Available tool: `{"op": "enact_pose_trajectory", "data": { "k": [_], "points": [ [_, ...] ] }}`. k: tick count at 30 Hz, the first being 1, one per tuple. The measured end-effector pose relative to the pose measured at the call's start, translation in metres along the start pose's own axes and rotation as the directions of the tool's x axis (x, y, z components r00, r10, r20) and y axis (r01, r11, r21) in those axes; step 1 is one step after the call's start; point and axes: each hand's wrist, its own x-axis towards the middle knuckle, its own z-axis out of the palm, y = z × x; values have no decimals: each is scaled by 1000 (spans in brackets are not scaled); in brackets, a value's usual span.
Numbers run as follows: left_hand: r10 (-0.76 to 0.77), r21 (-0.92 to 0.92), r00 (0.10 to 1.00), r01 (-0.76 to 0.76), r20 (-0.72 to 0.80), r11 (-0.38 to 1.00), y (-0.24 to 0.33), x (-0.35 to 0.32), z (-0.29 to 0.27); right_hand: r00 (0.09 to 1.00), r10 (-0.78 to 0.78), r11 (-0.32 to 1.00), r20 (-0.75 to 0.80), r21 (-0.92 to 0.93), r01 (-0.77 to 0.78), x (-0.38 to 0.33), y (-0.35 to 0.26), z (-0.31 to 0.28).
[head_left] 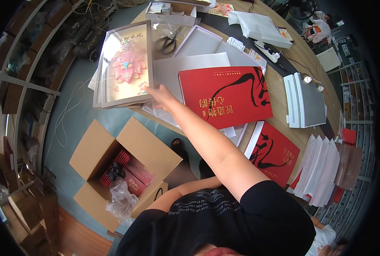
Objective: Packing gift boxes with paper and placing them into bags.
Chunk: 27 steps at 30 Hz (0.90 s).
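Observation:
At the far left of the table, my right hand (161, 96) grips the lower right edge of a grey-brown picture frame (132, 46), a fingertip lying over its front. Behind the frame's glossy front sits a pink lotus-like relief on a pale yellow ground. Light glares off its upper left part. Under it, the edges of other flat pieces show. My left forearm (190, 188) crosses in front of my body and passes behind my right arm, which hides the left hand. Right of the frame lies a large red box (226, 96) with black brushwork and gold characters.
An open cardboard carton (149, 138) on the left holds red boxes and clear plastic. Black-handled scissors (167, 45) lie beyond the frame. A second red box (277, 153), a white-and-grey box stack (307, 102) and hanging wrapped sheets (322, 170) are to the right. Shelves (27, 85) line the left.

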Motion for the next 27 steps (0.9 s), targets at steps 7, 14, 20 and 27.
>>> {"op": "enact_pose_trajectory", "data": {
  "k": [7, 14, 20, 27],
  "points": [
    [-56, -28, 998, 56, -15, 998, 21, 21, -21, 991, -9, 201, -133, 971, 132, -7, 68, 21],
    [-187, -105, 944, 222, 270, 969, 27, 10, 43, 983, -156, 348, -101, 925, 150, 9, 75, 33],
    [-252, 96, 946, 237, 205, 967, 28, 4, 74, 978, -164, 517, -127, 834, 195, -106, 13, -69],
    [-322, -242, 901, 395, 291, 886, 68, 16, 83, 736, -358, 524, -575, 528, 668, -359, -1, -281]
  ]
}}
